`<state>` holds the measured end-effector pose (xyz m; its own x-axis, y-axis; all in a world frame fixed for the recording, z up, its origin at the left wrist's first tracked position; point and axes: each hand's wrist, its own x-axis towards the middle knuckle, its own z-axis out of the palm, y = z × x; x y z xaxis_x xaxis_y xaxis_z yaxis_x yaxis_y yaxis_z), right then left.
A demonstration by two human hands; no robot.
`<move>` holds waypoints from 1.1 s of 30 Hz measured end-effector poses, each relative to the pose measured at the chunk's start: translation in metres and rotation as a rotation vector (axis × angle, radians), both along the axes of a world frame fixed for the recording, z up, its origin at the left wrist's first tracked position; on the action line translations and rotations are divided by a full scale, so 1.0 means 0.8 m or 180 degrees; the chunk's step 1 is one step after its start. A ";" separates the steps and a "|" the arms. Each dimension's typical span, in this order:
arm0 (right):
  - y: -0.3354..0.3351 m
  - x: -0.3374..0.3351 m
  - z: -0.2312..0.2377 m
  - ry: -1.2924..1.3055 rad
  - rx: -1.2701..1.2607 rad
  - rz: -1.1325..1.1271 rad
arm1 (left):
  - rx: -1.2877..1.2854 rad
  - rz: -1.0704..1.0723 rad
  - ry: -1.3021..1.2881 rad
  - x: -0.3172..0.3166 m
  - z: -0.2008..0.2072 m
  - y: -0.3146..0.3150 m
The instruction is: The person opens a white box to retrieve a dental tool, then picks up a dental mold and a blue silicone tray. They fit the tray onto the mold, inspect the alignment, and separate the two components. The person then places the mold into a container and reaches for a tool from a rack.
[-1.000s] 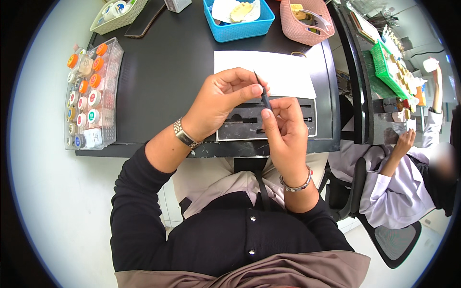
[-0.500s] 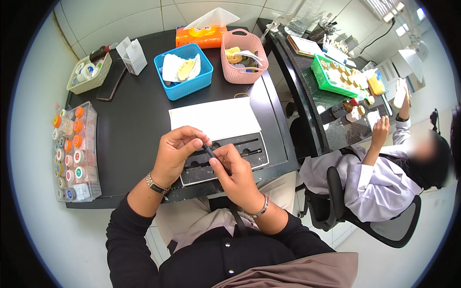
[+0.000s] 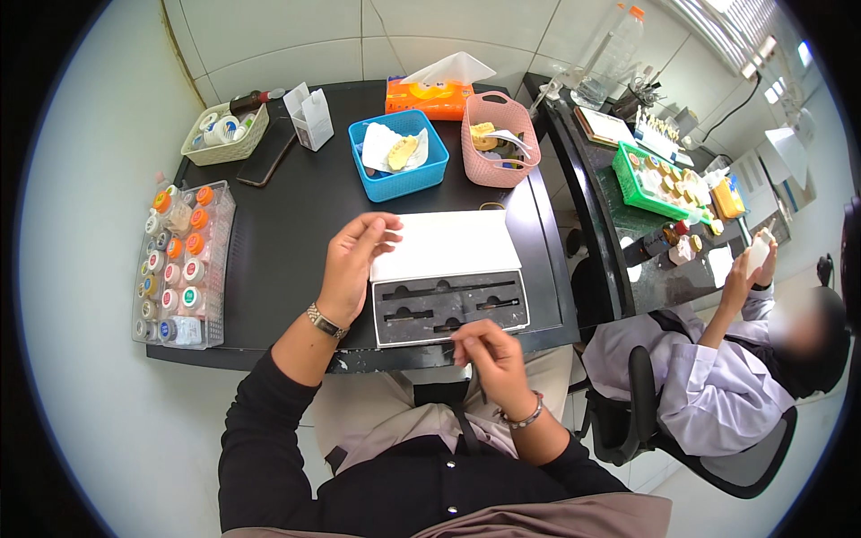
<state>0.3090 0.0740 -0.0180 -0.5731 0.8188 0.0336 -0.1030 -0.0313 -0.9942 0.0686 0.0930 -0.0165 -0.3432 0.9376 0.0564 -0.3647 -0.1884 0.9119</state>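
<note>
A shallow box (image 3: pixel 384 336) with dark foam slots lies at the desk's front edge, its white lid (image 3: pixel 448 242) folded back. Several thin black rod pieces, one of them a rod (image 3: pixel 498 304), rest in the slots. My left hand (image 3: pixel 354 260) hovers at the lid's left edge, fingers loosely bent and apart, nothing visible in them. My right hand (image 3: pixel 493 363) is over the box's front edge, fingers curled with their tips by the lowest slot. A thin dark rod (image 3: pixel 482 391) shows below its palm, mostly hidden by the hand.
On the left stands a clear rack (image 3: pixel 215 278) of lidded jars. A cream basket (image 3: pixel 220 151), a phone (image 3: pixel 267 163), a blue basket (image 3: pixel 404 186), a pink basket (image 3: pixel 502 170) and a tissue pack (image 3: pixel 421 97) line the back. A co-worker (image 3: pixel 691 377) sits at the right-hand desk.
My hands have moved apart after both held a black rod. The right one has come down to the box's front edge; the left stays near the lid. The view has shifted.
</note>
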 end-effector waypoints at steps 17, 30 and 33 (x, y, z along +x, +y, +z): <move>0.050 0.050 -0.018 0.0469 0.1007 -0.1914 | -0.0533 0.0118 0.0197 -0.023 -0.017 0.015; 0.060 0.056 -0.032 -0.0660 0.2052 -0.2167 | -0.0509 0.0057 0.0168 -0.036 -0.035 0.022; 0.060 0.067 -0.025 -0.0471 0.2439 -0.2065 | -0.0533 0.0074 0.0208 -0.034 -0.034 0.021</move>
